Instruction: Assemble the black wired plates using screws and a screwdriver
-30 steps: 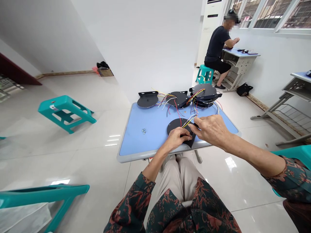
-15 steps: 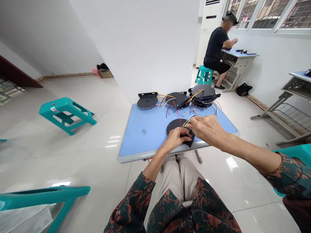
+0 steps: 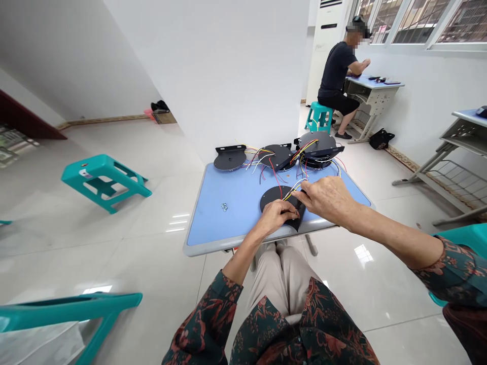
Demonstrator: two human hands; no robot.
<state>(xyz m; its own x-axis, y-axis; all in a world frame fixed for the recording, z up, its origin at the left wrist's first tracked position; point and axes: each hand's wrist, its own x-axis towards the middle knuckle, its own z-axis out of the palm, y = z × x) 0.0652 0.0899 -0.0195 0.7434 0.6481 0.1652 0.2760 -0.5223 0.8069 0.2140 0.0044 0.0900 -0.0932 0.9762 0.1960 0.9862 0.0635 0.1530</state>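
A black round plate (image 3: 271,196) with a pointed bracket end lies near the front edge of the blue table. Red, white and yellow wires (image 3: 291,192) rise from it. My left hand (image 3: 279,215) rests on the plate, thumb and fingers pinched together over its right part; whatever they pinch is too small to name. Just above and to the right, my right hand (image 3: 325,197) is closed, its fingertips beside the wires. What it grips is hidden by its own fingers. A small pile of metal screws or nuts (image 3: 224,207) sits left of the plate.
Along the table's far side lie more black round plates with wires, one at left (image 3: 229,159), one in the middle (image 3: 279,154) and a stack at right (image 3: 317,144). Green stools (image 3: 101,172) stand around. A person (image 3: 337,71) sits at another desk (image 3: 380,86).
My right hand has turned slightly at the wrist and its fingers have shifted a little over the plate. My left hand keeps its place on the plate.
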